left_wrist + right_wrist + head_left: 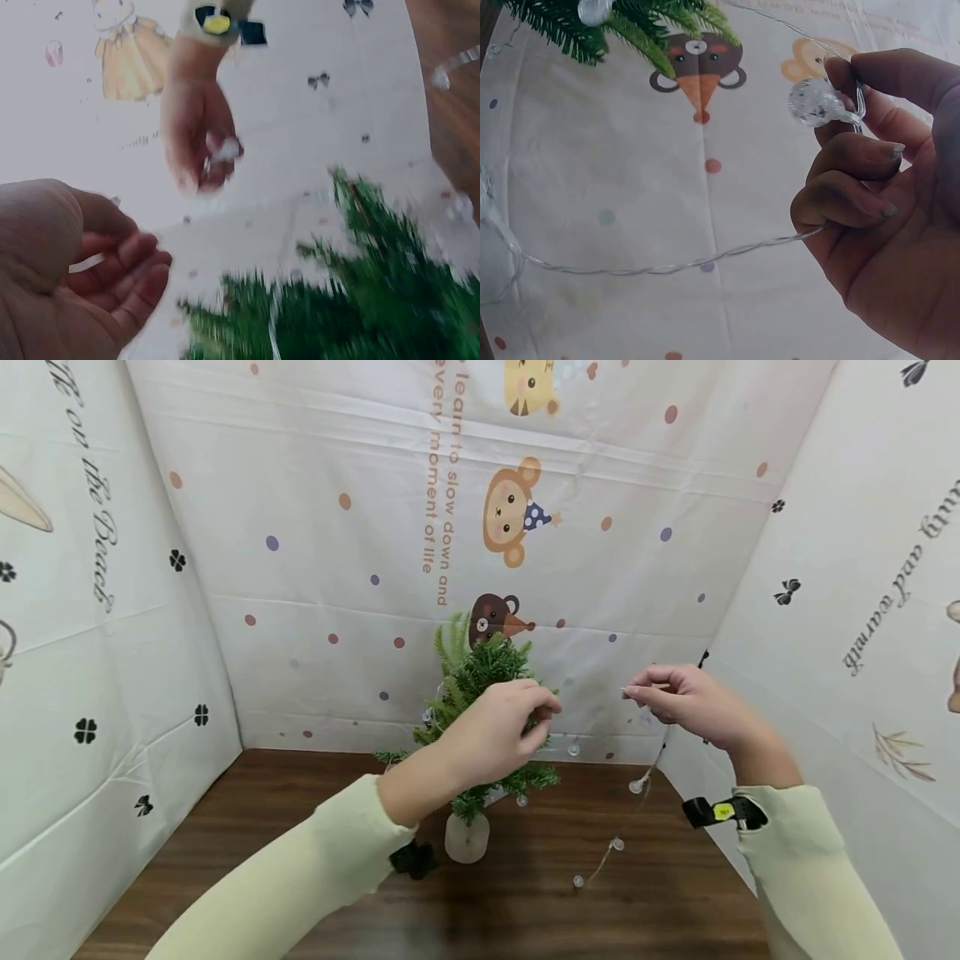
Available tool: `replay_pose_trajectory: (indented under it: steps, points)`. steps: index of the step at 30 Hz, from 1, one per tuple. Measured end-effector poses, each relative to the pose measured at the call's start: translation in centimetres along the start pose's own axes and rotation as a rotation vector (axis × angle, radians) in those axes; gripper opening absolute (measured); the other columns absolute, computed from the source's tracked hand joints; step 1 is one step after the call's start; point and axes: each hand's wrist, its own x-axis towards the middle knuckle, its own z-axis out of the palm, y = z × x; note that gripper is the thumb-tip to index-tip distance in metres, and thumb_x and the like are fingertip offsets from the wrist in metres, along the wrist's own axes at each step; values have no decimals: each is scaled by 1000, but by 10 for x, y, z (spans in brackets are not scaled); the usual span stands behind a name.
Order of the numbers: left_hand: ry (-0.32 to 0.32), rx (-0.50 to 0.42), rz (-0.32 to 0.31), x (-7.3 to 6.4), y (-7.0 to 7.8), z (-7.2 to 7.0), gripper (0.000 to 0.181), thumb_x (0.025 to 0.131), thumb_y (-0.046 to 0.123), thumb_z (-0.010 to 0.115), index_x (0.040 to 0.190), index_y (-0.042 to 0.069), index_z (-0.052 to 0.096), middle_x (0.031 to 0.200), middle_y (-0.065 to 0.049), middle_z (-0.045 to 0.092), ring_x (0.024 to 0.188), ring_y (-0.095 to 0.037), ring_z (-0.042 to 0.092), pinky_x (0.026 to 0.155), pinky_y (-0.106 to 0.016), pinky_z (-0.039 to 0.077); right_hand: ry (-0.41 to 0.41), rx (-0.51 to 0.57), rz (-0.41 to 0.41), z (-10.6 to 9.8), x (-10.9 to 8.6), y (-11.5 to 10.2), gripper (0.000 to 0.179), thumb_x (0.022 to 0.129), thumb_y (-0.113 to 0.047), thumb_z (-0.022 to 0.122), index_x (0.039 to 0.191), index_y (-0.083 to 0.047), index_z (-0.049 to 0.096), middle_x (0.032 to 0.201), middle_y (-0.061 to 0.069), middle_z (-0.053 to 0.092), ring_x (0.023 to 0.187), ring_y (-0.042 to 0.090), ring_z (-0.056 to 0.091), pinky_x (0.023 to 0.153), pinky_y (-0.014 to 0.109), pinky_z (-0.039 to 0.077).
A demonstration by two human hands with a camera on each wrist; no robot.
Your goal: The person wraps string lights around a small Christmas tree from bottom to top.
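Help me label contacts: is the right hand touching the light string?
Touching. The right wrist view shows the right hand pinching the light string just beside a clear bulb.

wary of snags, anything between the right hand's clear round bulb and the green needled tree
Right wrist view: only transparent wire between bulb and tree. Head view: the bare left hand overlaps the tree, possibly obstructing.

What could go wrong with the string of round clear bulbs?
The string of round clear bulbs might snag on the bristly green tree, since its thin see-through wire leads toward it. A tug could tip the tree, whose round pale base looks narrow. The wire might also slip from the right-hand grip.
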Motion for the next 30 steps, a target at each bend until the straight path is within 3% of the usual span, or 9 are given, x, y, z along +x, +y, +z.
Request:
replay_pose_trajectory:
  steps: [5, 9, 12, 17, 20, 23, 27, 30]
  points:
    - [-123, 9, -186, 32, 11, 12, 33, 104, 10, 56, 136, 5, 63, 128, -8, 68, 113, -16, 67, 93, -24, 56, -17, 37, -83, 3, 11, -6, 14, 104, -16, 61, 100, -8, 72, 59, 0, 37, 52, 21, 37, 51, 32, 38]
    - [-132, -22, -251, 49, 16, 20, 39, 104, 17, 59, 142, 7, 59, 135, -7, 66, 117, -14, 68, 94, -23, 56, -59, 142, -167, 1, 16, -6, 14, 104, -8, 59, 97, -7, 71, 60, 4, 36, 54, 25, 35, 50, 34, 35]
    - [-100, -86, -250, 58, 18, 26, 33, 103, 20, 64, 133, 8, 65, 126, -4, 72, 110, -11, 71, 89, -19, 56, -88, 233, -213, -1, 18, -4, 18, 104, -3, 55, 97, -7, 70, 65, 2, 44, 55, 25, 35, 49, 35, 35]
    - [-37, -244, -256, 64, 17, 31, 17, 101, 22, 67, 107, 10, 77, 95, 0, 78, 80, -5, 70, 68, -16, 54, -127, 328, -225, -2, 19, -1, 19, 105, 0, 52, 94, -2, 68, 75, -1, 57, 55, 25, 35, 49, 35, 36]
    - [-34, -313, -261, 63, 15, 27, 16, 100, 21, 68, 96, 10, 78, 83, 1, 77, 70, -7, 68, 60, -18, 52, -142, 280, -204, -5, 20, 7, 28, 106, -4, 50, 83, 0, 65, 67, 1, 53, 53, 26, 35, 48, 36, 37]
    - [-62, -318, -252, 60, 13, 18, 15, 100, 21, 68, 92, 12, 78, 78, 3, 75, 69, -10, 69, 58, -19, 51, -173, 285, -184, -10, 21, 25, 42, 109, -6, 45, 68, 0, 53, 58, 6, 41, 53, 27, 34, 48, 37, 35]
    - [-101, -295, -221, 57, 11, 4, 15, 100, 20, 69, 92, 13, 79, 78, 2, 75, 70, -13, 69, 59, -20, 50, -261, 486, -218, -19, 18, 58, 44, 109, 0, 34, 65, -1, 39, 59, 11, 31, 56, 29, 28, 53, 40, 25]
    - [-141, -280, -188, 57, 9, -3, 15, 100, 20, 69, 90, 12, 78, 81, -3, 76, 68, -13, 67, 59, -20, 49, -341, 650, -308, -23, 14, 82, 40, 107, 9, 29, 68, 0, 38, 62, 12, 29, 59, 30, 26, 57, 42, 21]
